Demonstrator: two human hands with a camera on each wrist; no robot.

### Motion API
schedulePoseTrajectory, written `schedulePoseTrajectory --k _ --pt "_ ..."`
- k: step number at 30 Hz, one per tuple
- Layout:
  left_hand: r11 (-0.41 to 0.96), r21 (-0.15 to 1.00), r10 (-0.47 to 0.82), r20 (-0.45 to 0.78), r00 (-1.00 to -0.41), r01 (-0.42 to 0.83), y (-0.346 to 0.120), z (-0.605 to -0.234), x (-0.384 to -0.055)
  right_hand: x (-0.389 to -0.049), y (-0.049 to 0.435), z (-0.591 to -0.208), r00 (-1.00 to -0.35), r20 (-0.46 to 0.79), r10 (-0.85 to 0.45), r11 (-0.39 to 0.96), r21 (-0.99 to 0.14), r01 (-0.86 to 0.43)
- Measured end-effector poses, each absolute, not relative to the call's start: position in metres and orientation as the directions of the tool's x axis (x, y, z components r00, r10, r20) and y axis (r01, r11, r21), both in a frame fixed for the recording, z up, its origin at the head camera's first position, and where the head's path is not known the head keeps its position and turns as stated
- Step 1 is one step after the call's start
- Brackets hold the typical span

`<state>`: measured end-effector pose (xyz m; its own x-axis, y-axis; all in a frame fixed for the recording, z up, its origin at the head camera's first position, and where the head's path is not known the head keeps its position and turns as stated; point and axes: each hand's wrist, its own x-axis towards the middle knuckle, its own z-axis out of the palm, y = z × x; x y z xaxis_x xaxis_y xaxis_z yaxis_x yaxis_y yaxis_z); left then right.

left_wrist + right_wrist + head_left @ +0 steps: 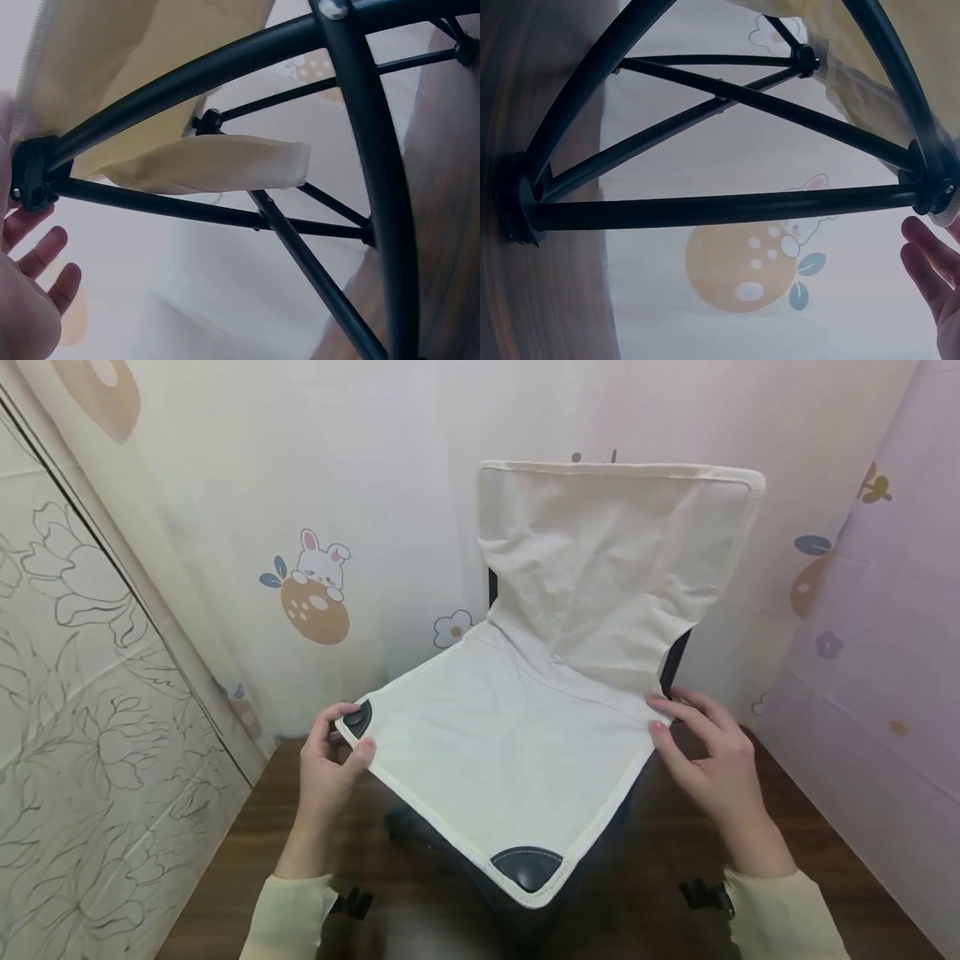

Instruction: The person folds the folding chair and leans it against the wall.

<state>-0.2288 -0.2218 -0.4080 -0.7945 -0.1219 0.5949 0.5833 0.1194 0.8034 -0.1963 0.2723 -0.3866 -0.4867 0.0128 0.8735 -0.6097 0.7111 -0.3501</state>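
A folding chair with a cream fabric seat and a raised fabric backrest stands in the middle of the head view. My left hand holds the seat's left corner, thumb on the edge and index finger on the black corner patch. At the right corner, below the backrest, my right hand pinches the seat edge between thumb and index finger. A second black patch covers the front corner. Both wrist views show the black tube frame, with fingertips beside a plastic joint.
The chair stands on a dark wooden table. Behind it hangs a pale curtain printed with rabbits and fruit. A flower-patterned panel borders the left side. A loose fabric flap hangs under the seat.
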Motion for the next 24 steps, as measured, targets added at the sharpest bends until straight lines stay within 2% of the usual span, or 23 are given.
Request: schedulePoseTrajectory --k 4,10,18,24 --pt "0.157 0.808 -0.106 0.586 -0.803 0.568 -0.225 -0.405 -0.222 -0.206 0.273 -0.385 -0.472 0.882 0.004 0.693 -0.342 -0.634" --pt "0.156 0.808 -0.096 0.584 -0.806 0.568 -0.226 -0.402 -0.217 -0.216 0.275 -0.383 -0.491 0.871 0.002 0.665 -0.367 -0.65" --pt "0.189 0.826 -0.14 0.558 -0.818 0.531 -0.223 -0.393 -0.211 -0.225 0.274 -0.38 -0.499 0.867 0.019 0.638 -0.394 -0.661" --pt "0.208 0.823 -0.161 0.561 -0.812 0.528 -0.221 -0.393 -0.206 -0.23 0.279 -0.382 -0.535 0.844 0.019 0.626 -0.428 -0.652"
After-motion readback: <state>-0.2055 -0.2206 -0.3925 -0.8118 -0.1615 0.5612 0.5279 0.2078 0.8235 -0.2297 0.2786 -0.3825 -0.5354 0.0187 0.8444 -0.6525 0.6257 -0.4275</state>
